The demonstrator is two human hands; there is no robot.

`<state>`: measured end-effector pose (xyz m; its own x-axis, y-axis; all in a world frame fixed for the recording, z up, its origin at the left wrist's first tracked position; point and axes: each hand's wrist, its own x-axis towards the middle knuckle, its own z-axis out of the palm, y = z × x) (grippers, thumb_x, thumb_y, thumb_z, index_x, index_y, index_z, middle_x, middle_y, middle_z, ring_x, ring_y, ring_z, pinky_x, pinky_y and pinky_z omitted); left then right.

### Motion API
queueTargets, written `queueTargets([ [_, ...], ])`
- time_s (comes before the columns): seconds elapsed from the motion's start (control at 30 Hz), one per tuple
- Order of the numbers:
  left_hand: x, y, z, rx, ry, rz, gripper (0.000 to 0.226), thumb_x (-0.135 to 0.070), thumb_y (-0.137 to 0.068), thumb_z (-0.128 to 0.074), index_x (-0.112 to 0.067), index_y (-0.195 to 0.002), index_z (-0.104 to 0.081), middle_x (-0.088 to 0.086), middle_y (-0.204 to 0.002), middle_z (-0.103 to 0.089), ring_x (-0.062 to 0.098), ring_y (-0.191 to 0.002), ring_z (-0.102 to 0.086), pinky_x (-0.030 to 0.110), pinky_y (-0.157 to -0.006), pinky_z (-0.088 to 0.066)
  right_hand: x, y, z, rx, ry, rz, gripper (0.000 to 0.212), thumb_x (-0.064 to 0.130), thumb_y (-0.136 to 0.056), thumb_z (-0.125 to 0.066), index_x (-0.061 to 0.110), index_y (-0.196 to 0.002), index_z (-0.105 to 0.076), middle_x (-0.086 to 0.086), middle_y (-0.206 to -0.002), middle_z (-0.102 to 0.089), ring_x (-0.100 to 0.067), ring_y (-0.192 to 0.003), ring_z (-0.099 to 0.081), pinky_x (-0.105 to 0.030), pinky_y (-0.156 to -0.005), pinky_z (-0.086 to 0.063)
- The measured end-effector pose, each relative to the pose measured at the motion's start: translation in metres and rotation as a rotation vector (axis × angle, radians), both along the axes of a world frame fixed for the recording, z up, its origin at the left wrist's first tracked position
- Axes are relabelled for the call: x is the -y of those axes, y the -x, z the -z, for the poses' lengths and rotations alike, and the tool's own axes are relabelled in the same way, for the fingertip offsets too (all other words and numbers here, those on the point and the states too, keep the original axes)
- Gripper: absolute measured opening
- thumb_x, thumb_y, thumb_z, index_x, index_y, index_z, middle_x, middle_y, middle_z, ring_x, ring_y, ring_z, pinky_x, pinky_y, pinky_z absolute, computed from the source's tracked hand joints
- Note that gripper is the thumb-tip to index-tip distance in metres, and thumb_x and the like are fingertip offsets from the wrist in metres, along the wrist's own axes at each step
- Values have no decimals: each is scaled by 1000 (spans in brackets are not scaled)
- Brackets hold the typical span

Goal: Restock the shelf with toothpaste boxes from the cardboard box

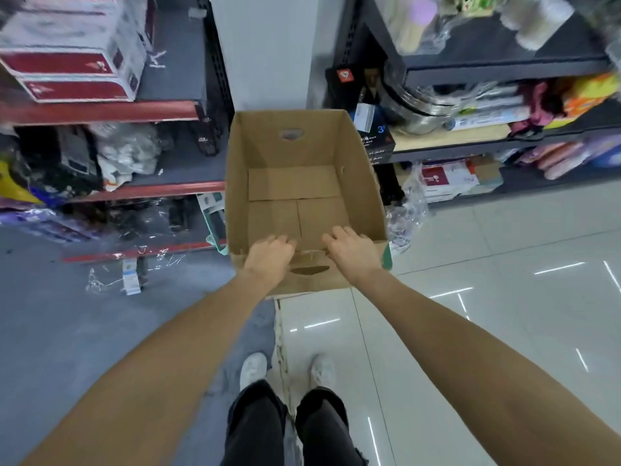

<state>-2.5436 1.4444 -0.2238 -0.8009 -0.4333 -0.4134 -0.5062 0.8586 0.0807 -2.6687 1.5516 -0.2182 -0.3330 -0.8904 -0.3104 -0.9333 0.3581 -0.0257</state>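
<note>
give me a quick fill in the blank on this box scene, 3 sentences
1. The inside of the cardboard box is ____ : only its bottom flaps show.
2. The left hand and the right hand both grip the box's ____ rim, the side closest to the person.
3. The shoes below are ____ in colour.

Missing words: empty; near; white

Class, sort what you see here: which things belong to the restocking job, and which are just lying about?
Job:
- open, empty brown cardboard box
- left hand and right hand, gripping its near rim
- red and white cartons on the upper left shelf, possibly the stock

Lying about:
- crumpled clear plastic wrap on the floor
- stacked steel bowls
</note>
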Motion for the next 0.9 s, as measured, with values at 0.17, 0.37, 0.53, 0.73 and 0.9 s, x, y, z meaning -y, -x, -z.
queueTargets([
  [0.17, -9, 29, 37, 29, -38, -121, 42, 10, -85, -48, -7, -123, -51, 11, -121, -54, 28, -119, -47, 41, -89, -46, 4, 37, 34, -31, -52, -57, 29, -7, -84, -51, 7, -110, -56, -10, -109, -55, -27, -105, -52, -33, -64, -40],
  [0.37, 1, 59, 71, 37, 10, -174, 48, 12, -82, -50, -8, -126, -53, 11, -121, -55, 29, -119, -47, 41, -89, -45, 21, 68, 76, -30, -15, -3, 28, -4, -82, -59, 8, -108, -59, -8, -106, -57, -26, -103, -53, -32, -61, -39],
  [0.53, 4, 66, 96, 64, 59, -182, 54, 15, -80, -51, -11, -127, -51, 11, -122, -56, 30, -117, -46, 41, -88, -45, 24, 75, 106, -17, 8, 29, 24, 2, -84, -61, 14, -105, -65, -6, -101, -61, -26, -97, -58, -30, -57, -37],
  [0.73, 4, 62, 108, 61, 72, -186, 41, 3, -87, -50, -11, -125, -52, 10, -121, -57, 29, -117, -47, 43, -96, -39, 23, 74, 113, -42, 27, -7, 26, 3, -84, -62, 15, -107, -64, -5, -100, -62, -25, -98, -55, -30, -56, -39],
  [0.9, 7, 61, 86, 87, -34, -239, 31, -5, -90, -51, -13, -120, -52, 10, -117, -57, 28, -116, -48, 43, -103, -30, 16, 74, 90, 105, -20, 53, 30, 2, -87, -56, 10, -116, -56, -9, -112, -57, -27, -112, -49, -35, -78, -44],
])
